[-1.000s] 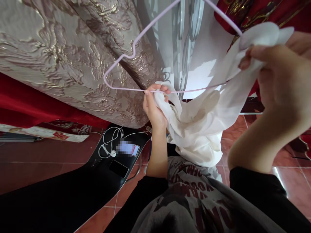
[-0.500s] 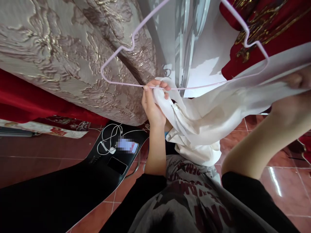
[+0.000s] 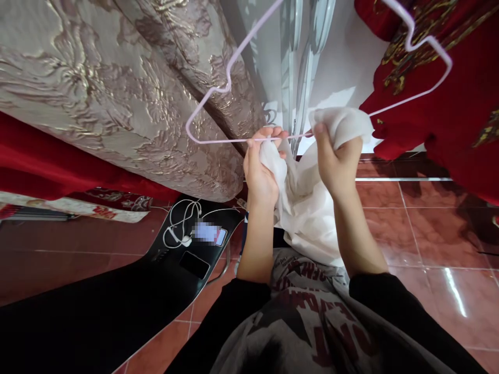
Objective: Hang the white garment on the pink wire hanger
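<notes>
A pale lilac wire hanger (image 3: pixel 218 141) hangs in front of me, its bottom bar level with my hands. My left hand (image 3: pixel 262 171) is closed on that bar together with a fold of the white garment (image 3: pixel 307 218). To its right, my right hand (image 3: pixel 337 161) is clenched on a bunched part of the same white cloth, right at the bar. The rest of the garment droops between my forearms toward my lap.
A patterned beige and gold curtain (image 3: pixel 117 88) hangs at the left, a red and gold cloth (image 3: pixel 448 114) at the right. A black seat (image 3: pixel 171 265) below holds a phone (image 3: pixel 208 234), white earphones (image 3: pixel 183 228) and a dark device (image 3: pixel 194 264). The floor is glossy red tile (image 3: pixel 429 228).
My right hand has come in from the far right to sit close beside my left at the hanger bar, gathering the white cloth. The hanger has shifted right and tilted.
</notes>
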Demonstrator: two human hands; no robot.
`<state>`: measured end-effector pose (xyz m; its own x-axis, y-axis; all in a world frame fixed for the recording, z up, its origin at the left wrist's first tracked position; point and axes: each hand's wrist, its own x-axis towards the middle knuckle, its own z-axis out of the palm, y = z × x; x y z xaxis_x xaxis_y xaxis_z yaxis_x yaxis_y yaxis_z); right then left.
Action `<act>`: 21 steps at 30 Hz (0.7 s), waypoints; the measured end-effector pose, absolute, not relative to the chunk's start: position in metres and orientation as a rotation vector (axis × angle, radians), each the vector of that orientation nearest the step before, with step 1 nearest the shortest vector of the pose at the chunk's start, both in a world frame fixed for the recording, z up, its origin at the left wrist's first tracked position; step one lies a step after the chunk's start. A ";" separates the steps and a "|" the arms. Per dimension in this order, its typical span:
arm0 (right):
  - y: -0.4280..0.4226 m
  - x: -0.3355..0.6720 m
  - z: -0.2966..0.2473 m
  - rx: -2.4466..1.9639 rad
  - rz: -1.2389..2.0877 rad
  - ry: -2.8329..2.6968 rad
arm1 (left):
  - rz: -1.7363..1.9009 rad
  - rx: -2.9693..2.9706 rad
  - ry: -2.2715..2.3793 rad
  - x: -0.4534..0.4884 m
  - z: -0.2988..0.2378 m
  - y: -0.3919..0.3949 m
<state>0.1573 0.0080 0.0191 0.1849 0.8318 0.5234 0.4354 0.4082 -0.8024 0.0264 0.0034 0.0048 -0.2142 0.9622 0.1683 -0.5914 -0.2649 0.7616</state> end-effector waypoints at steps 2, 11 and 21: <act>0.011 0.162 0.013 -1.245 0.368 -1.419 | 1.670 0.764 0.694 0.019 0.006 0.003; 0.013 0.179 0.015 -1.183 0.309 -1.433 | 1.843 0.629 0.882 -0.072 0.045 0.009; 0.015 0.176 0.003 -1.257 0.357 -1.476 | 1.506 1.243 1.119 -0.053 0.116 0.018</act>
<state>0.1760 0.0147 0.0028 0.1753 0.8302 0.5291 0.4970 0.3893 -0.7755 -0.0530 0.0180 0.1164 -0.1323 0.9676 0.2152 -0.0734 -0.2261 0.9713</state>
